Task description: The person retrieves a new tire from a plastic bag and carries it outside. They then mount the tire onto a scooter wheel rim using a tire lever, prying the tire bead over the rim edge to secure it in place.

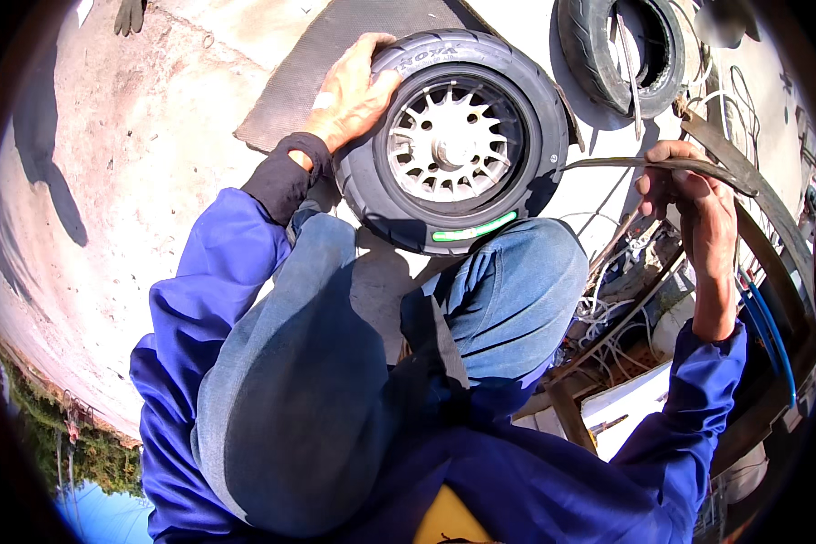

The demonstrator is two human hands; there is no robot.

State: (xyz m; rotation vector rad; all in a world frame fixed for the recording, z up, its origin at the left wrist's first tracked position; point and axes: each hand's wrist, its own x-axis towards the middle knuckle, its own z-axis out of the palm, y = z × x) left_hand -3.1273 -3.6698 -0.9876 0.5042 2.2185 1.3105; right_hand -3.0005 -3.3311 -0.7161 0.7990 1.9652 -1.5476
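A small black tire [362,184] with a silver multi-spoked rim [406,154] stands in front of my knees, a bright green label [474,228] on its near sidewall. My left hand [354,95] grips the tire at its upper left, thumb on the sidewall and fingers over the tread. In my right hand [694,190], closed around its right part, is a long, flat, dark tire lever [612,163]. The lever's thin left end reaches the right edge of the tire; whether it touches there I cannot tell.
A dark ribbed mat [304,77] lies beneath and behind the tire. Another bare tire [594,54] with a metal bar across it is at the far right. Tangled white cords [621,313], dark strips and a blue hose [775,340] crowd the right side. A dark glove [130,15] lies far left.
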